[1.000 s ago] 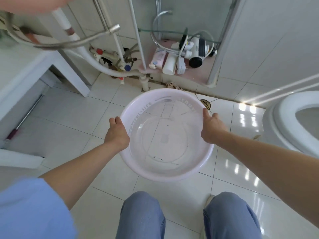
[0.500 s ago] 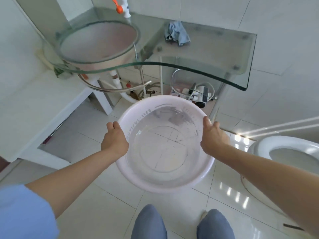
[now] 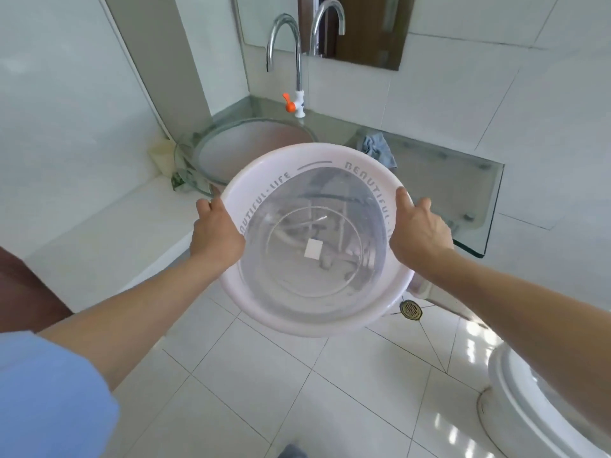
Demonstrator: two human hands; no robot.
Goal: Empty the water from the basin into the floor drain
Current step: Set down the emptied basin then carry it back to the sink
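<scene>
Pale basin (image 3: 264,190) with water held up in the air, left hand (image 3: 216,234) and right hand (image 3: 420,233) clamped on opposite rims (thumbs inside, other fingers probably curled under, hidden), floor drain (image 3: 411,310) just beyond its lower-right edge on the tile.

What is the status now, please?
Left hand and right hand shut on basin rim. Basin level, airborne. Floor drain exposed, unobstructed.
</scene>
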